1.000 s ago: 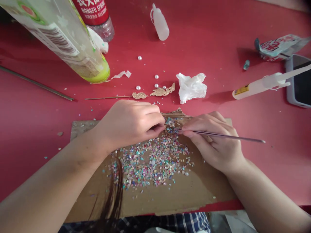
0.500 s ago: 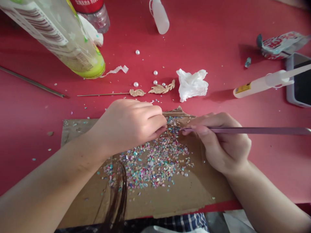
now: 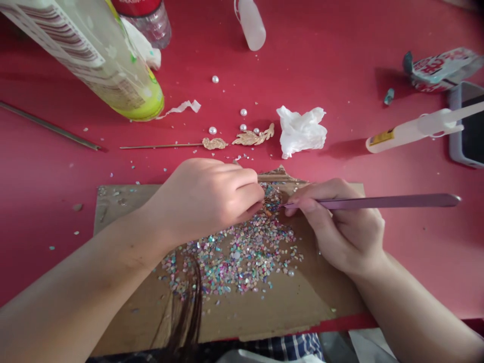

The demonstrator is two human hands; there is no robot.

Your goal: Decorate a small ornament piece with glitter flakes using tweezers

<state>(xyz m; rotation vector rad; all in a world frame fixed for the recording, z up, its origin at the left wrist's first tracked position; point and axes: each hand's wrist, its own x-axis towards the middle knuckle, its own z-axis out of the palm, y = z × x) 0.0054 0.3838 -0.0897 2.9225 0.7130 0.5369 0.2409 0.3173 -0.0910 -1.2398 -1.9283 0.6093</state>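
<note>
My left hand (image 3: 212, 201) is closed, its fingertips pinching a small gold-coloured ornament (image 3: 267, 206) that is mostly hidden behind the fingers. Purple tweezers (image 3: 378, 201) rest in the closed grip of my right hand (image 3: 340, 227), with their tip pointing left at the ornament. Whether the tip touches it, I cannot tell. Beneath both hands lies a piece of cardboard (image 3: 280, 312), covered in the middle with many small coloured shell-like chips (image 3: 242, 262). Beyond my left hand are a gold leaf-shaped piece (image 3: 253, 137) and a thin stick with a gold leaf end (image 3: 215, 143).
Several pearl beads (image 3: 213, 130) lie beyond the cardboard, beside a crumpled white tissue (image 3: 301, 131). A large bottle (image 3: 124, 85) stands at the left. To the right are a glue bottle (image 3: 401, 132), a wrapper (image 3: 442, 69) and a phone-like object (image 3: 457, 161).
Both hands have shifted only slightly. The tweezers' back end has swung a little and moved left, and their tip sits slightly lower beside the ornament.
</note>
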